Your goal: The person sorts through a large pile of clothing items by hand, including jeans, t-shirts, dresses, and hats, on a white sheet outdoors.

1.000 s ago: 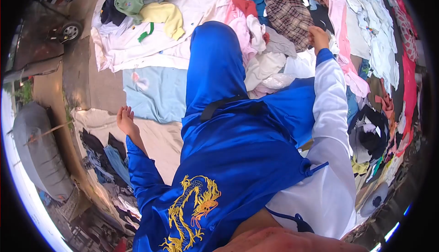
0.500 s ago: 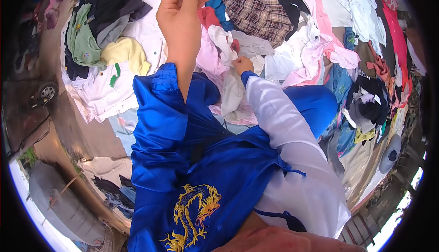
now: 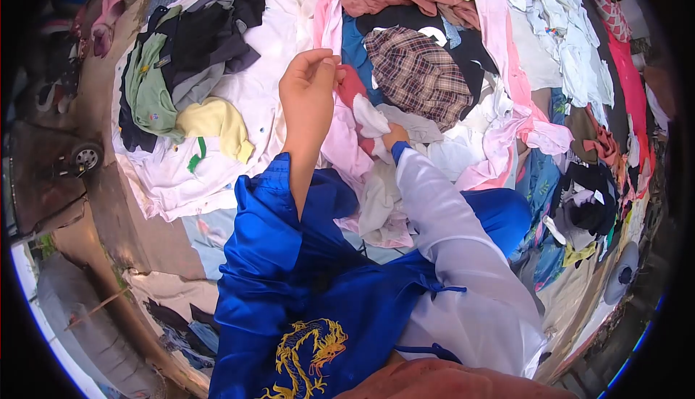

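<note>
My left hand (image 3: 310, 101), in a blue sleeve, has its fingers curled toward the thumb. Its fingertips meet the upper end of a red-and-white cloth (image 3: 371, 118), seemingly pinching it. My right hand (image 3: 395, 137), in a white sleeve, is closed at the lower right side of that cloth; its fingertips are partly hidden. Beneath both hands lie a pale pink cloth (image 3: 340, 138) and a crumpled off-white garment (image 3: 378, 196). Beyond my right hand is a brown plaid garment (image 3: 420, 77) on a heap of clothes.
On the left, a white sheet (image 3: 279, 19) carries a pile of black garments (image 3: 203, 44), a green garment (image 3: 148, 84) and a yellow one (image 3: 217, 124). Light blue clothes (image 3: 565, 37) lie at the upper right. A dark heap (image 3: 588, 200) is on the right. My blue-clad knee (image 3: 499, 218) is close by.
The view has tilted, so the clothes sit lower in it and more shows at the far side. My left fingers have come down to the cloth's red end; the right hand stays closed.
</note>
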